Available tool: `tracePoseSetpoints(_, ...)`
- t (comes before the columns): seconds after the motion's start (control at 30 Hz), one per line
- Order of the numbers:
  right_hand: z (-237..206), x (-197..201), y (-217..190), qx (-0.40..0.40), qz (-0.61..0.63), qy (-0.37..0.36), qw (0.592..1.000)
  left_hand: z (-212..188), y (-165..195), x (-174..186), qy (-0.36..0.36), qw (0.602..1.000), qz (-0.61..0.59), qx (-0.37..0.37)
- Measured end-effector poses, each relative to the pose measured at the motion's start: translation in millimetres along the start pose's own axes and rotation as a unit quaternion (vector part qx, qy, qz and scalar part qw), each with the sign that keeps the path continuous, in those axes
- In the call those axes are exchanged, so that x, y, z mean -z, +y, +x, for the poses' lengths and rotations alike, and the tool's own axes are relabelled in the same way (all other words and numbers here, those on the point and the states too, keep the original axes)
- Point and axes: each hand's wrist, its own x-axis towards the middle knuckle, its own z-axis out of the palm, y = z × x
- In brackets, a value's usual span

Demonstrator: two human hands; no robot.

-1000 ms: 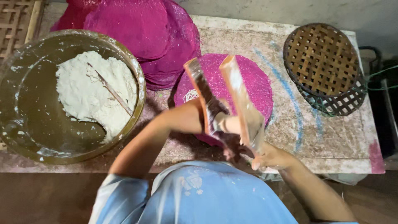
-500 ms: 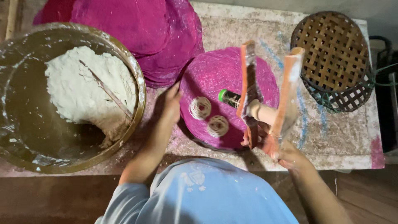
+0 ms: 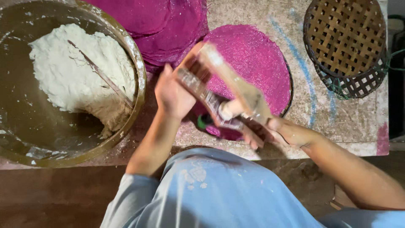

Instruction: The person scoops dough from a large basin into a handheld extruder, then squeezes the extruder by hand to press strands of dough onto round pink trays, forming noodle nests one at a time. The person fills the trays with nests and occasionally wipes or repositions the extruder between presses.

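My right hand point(image 3: 276, 131) grips the near ends of a wooden two-armed press point(image 3: 223, 90), which hangs tilted over a round magenta mesh mat point(image 3: 257, 63). A pale cylinder sits between the press arms near the hinge. My left hand point(image 3: 173, 95) holds the left arm of the press from the side. A small green object point(image 3: 204, 122) shows just under the press at the mat's near edge. The press and my hands hide the near part of the mat.
A large metal bowl point(image 3: 135, 55) at the left holds white dough point(image 3: 74, 76) with a thin stick lying on it. More magenta mats point(image 3: 164, 25) are stacked at the back. A woven basket point(image 3: 346, 42) stands at the right. The stained table ends just before my body.
The press has swung from the right side of the mat to its left-centre, arms now closer together. My left hand left the mat and took hold of the press. The small rounds are hidden.
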Motion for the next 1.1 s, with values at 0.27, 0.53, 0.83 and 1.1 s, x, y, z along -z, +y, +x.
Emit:
tracePoseSetpoints(0.27, -2, 13, -66, -0.090, -0.053, -0.001, 0.994, 67, -4, -28, -0.210, 0.977, 0.034, 0.011)
tracePoseSetpoints(0.53, 21, 54, -73, -0.164, -0.221, 0.109, 0.955, 108, 3, 7, -0.210, 0.976, -0.046, -0.042)
tracePoseSetpoints(0.83, 58, 33, -61, -0.125, -0.245, 0.124, 0.953, 106, 13, 60, -0.241, 0.962, -0.087, -0.096)
tracePoseSetpoints(1.1, 66, 34, -76, -0.152, -0.358, 0.213, 0.896, 128, 12, 47, -0.234, 0.963, -0.060, -0.119)
